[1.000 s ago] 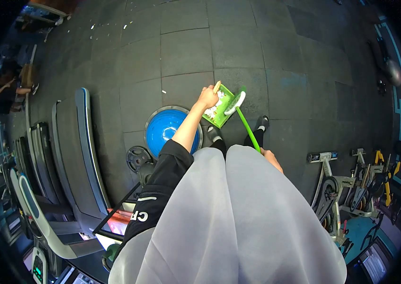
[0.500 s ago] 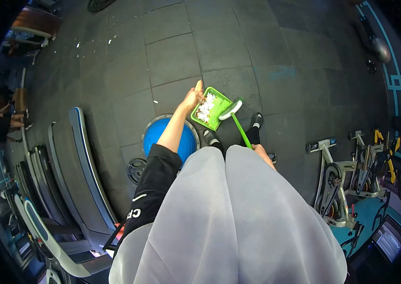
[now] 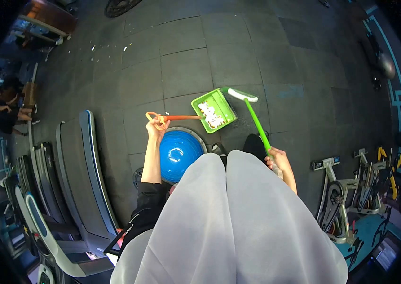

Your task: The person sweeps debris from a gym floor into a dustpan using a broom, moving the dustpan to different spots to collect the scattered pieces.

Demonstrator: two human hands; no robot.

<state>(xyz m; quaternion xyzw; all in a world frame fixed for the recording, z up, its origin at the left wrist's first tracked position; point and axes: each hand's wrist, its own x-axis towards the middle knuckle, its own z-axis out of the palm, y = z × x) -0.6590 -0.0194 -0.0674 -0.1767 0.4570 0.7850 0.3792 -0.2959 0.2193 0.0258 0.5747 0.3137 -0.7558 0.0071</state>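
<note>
My left hand (image 3: 157, 127) is closed around the orange handle (image 3: 184, 117) of a green dustpan (image 3: 227, 115). Small white scraps (image 3: 211, 113) lie heaped inside the pan, mostly toward its handle side. My right hand (image 3: 280, 163) grips the green pole of a broom (image 3: 258, 124). The broom's white and green head (image 3: 243, 95) is just beyond the upper right of the dustpan, apart from the scraps. Below the dustpan handle sits a blue balance dome (image 3: 180, 154), close to my left forearm.
Loose white bits (image 3: 125, 48) are scattered over the dark tiled floor (image 3: 186, 71) at the upper left. A treadmill (image 3: 84, 180) stands along the left. Exercise bikes (image 3: 335, 199) are at the right. At the far left is another person (image 3: 8, 111).
My left hand has moved left from beside the dustpan to its orange handle, now plainly visible. The broom head has shifted up and right, off the pan, and my right hand shows more fully.
</note>
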